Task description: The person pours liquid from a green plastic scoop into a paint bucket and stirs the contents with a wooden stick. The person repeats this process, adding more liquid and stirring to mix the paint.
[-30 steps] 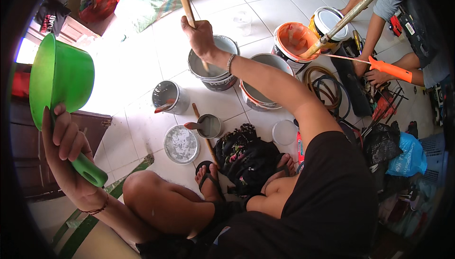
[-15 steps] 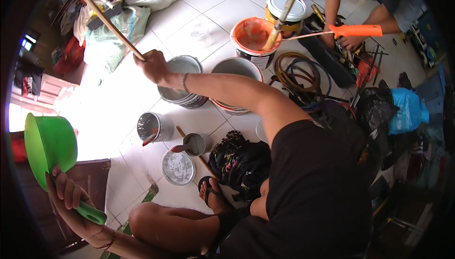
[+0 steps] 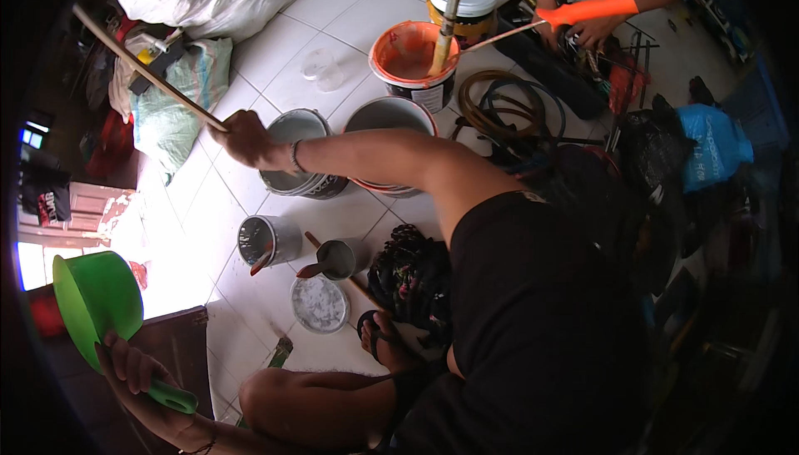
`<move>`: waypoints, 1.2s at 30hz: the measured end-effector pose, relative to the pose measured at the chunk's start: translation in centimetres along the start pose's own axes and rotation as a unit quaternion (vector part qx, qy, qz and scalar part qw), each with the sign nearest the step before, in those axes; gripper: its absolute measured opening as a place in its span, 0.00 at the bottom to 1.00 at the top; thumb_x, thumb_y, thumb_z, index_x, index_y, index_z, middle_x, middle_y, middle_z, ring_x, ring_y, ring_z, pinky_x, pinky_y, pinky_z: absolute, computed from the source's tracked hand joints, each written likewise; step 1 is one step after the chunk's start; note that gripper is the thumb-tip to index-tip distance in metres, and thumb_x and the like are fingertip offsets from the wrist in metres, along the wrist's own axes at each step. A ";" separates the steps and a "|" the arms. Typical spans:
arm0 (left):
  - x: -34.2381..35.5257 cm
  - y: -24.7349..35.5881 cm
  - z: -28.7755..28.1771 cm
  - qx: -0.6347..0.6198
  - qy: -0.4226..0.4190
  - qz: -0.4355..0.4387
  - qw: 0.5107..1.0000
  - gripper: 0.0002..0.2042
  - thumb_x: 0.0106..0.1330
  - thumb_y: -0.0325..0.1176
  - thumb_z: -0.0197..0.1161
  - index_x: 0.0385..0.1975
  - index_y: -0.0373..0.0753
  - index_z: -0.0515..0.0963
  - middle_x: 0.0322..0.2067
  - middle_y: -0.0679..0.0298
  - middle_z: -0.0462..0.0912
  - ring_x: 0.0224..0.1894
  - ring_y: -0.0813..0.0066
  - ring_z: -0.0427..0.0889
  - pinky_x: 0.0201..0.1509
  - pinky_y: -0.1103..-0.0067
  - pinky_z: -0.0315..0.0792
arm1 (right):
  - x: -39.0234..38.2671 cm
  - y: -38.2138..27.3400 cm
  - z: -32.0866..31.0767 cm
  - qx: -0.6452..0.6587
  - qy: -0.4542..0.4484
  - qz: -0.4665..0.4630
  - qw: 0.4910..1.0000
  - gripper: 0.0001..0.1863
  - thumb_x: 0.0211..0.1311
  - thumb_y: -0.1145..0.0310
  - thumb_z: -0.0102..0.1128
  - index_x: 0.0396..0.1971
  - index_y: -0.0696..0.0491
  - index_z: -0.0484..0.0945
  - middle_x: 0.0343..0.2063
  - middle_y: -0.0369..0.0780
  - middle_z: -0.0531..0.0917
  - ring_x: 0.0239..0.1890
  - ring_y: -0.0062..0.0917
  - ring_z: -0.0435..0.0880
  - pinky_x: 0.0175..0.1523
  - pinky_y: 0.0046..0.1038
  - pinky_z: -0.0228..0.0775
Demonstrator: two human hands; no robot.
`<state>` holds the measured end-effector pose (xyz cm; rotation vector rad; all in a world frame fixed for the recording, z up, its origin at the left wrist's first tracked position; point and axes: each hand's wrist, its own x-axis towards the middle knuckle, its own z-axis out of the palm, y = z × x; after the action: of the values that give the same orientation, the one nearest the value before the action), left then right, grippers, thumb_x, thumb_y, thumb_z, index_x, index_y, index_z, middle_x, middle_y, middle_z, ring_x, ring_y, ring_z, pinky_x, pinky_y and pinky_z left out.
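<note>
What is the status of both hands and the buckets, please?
Left hand gripping green dipper. Right hand closed around wooden stick. Right forearm partly hiding two open buckets from view.

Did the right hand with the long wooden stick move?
Yes: the right hand moved left, to the left rim of the round grey bucket below it.

The left hand (image 3: 133, 372) is raised, fingers (image 3: 136, 363) curled, its wrist (image 3: 196, 433) behind them; the right hand (image 3: 240, 139) is clenched, its forearm (image 3: 366, 156) stretching back from the fingers.
</note>
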<state>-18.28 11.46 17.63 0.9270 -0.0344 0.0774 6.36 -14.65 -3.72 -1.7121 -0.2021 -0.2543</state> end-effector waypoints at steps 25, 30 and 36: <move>0.0 -1.0 0.7 -0.050 -0.034 -0.013 0.998 0.15 0.83 0.36 0.38 0.50 0.26 0.64 0.26 0.68 0.60 0.19 0.87 0.60 0.19 0.86 0.61 | 0.2 1.5 -1.2 -0.003 0.063 -0.115 0.991 0.31 0.71 0.54 0.57 0.11 0.60 0.71 0.04 0.40 0.65 0.13 0.20 0.58 0.21 0.36 0.57; 0.3 -1.0 0.1 -0.026 -0.015 0.028 0.999 0.15 0.83 0.36 0.38 0.49 0.27 0.64 0.25 0.69 0.61 0.19 0.87 0.60 0.19 0.86 0.60 | -1.4 -0.9 1.2 0.025 0.029 -0.031 0.999 0.28 0.72 0.54 0.52 0.16 0.60 0.77 0.15 0.51 0.77 0.20 0.47 0.76 0.32 0.44 0.68; 0.9 -2.1 0.7 -0.016 -0.038 0.001 0.999 0.14 0.82 0.35 0.41 0.49 0.26 0.66 0.26 0.68 0.62 0.19 0.88 0.58 0.20 0.86 0.59 | -2.6 -0.9 -0.1 0.019 -0.012 -0.061 0.998 0.25 0.73 0.53 0.51 0.22 0.59 0.77 0.17 0.49 0.79 0.18 0.40 0.73 0.32 0.41 0.67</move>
<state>-17.26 9.73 16.43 0.8983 -0.1066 0.0423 3.66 -14.59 -3.62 -1.6682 -0.3278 -0.3195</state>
